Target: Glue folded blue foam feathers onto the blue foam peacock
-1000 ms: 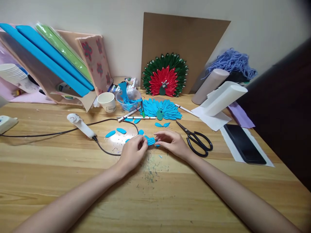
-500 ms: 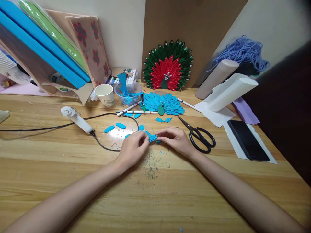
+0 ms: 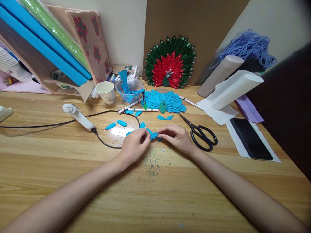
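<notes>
Between my two hands is a small blue paper petal [image 3: 154,136] with folds along its length. My left hand [image 3: 135,144] pinches its left end between thumb and fingers. Thumb and fingertips of my right hand [image 3: 177,137] close on its right end. Loose blue oval paper pieces [image 3: 121,123] lie beyond my left hand, some partly hidden by it. Two pinched blue petals [image 3: 165,117] rest farther back. Behind them lies a blue paper peacock [image 3: 167,101] with a green body.
Black-handled scissors [image 3: 200,132] lie right of my right hand. A white glue gun [image 3: 79,117] and its black cord are on the left. At the back stand a paper cup [image 3: 106,92], a plastic bowl [image 3: 129,92] of blue scraps and a red-green peacock [image 3: 168,69]. A phone [image 3: 251,138] lies right.
The petal's right end looks more tightly gathered between my right fingertips. My hands stay in nearly the same place, and the whole view has shifted slightly.
</notes>
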Demonstrator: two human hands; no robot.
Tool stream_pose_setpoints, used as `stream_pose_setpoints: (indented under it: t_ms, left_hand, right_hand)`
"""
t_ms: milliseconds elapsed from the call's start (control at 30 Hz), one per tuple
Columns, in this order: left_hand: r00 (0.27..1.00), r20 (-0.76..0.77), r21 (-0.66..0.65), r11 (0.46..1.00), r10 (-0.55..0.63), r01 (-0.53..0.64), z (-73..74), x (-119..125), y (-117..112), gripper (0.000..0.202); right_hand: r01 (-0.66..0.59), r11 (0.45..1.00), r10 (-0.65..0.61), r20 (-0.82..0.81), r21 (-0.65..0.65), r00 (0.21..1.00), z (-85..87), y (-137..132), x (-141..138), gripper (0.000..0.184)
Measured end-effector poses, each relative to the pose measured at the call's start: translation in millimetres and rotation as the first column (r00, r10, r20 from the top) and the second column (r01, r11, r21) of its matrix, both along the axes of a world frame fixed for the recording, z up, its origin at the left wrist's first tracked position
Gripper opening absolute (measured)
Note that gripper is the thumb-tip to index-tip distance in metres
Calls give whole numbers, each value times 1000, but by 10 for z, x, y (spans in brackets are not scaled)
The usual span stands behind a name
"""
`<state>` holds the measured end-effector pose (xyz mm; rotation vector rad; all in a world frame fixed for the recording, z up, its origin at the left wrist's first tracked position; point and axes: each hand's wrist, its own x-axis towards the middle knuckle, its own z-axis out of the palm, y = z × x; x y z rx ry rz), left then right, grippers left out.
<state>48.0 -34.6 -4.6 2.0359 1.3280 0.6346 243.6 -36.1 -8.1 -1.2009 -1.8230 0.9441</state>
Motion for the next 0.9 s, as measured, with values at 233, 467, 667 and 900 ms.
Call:
stream_pose_setpoints:
  t_ms: [233,467,667,900]
  left_hand:
    - [999,25,3,1000,-21,20,-1,-1,2,19]
    - [997,73,-10,999,-41,42,21,-4,-4,21]
    - [992,114,-38,998,-45,49,39,-6,-2,23]
    - [982,170,-54,994,-85,95,30,-21,3,22]
  right_hand:
    - [35,999,-37,-37,-38,999,-23,-2,-7,13]
    - [54,999,-54,-60,3,997,-47,-9,-4,12]
    - [57,985,-52,-33,165,998,-44,-26,-4,6]
    - [46,951,-52,11,305,999,-17,-43,-15,4]
